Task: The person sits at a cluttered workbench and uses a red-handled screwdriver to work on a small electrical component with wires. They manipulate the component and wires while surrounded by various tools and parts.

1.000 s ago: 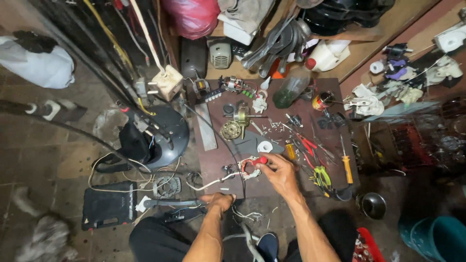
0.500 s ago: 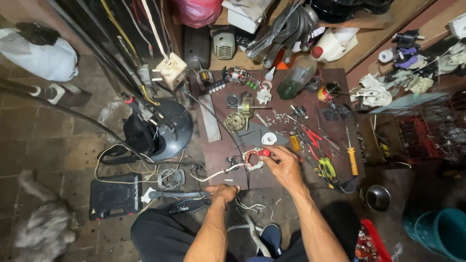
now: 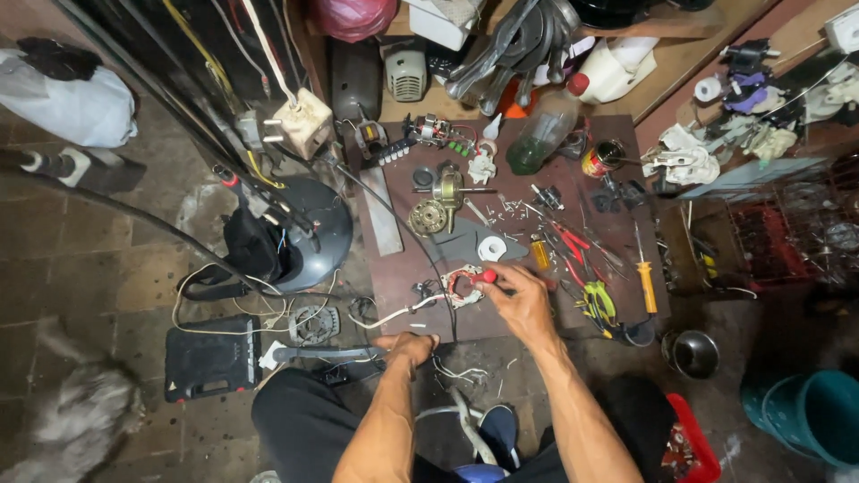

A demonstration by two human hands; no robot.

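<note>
Now the right hand (image 3: 519, 300) has crept slightly forward on the brown mat (image 3: 626, 143), its fingers pinched round a red-handled tool (image 3: 483, 276) whose tip sits at the small round motor part (image 3: 463, 286) near the mat's front edge. The left hand (image 3: 407, 344), just in front of the mat, stays curled around a white wire (image 3: 394, 315) running to that part. The change from a second ago is small, so the work remains at one spot. Yellow-handled pliers (image 3: 598, 302) lie nearby.

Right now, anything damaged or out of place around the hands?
Nothing looks broken. The right hand rests on a stripped motor coil; cut wire scraps litter the floor by the left hand, and loose screws are scattered across the mat.
</note>
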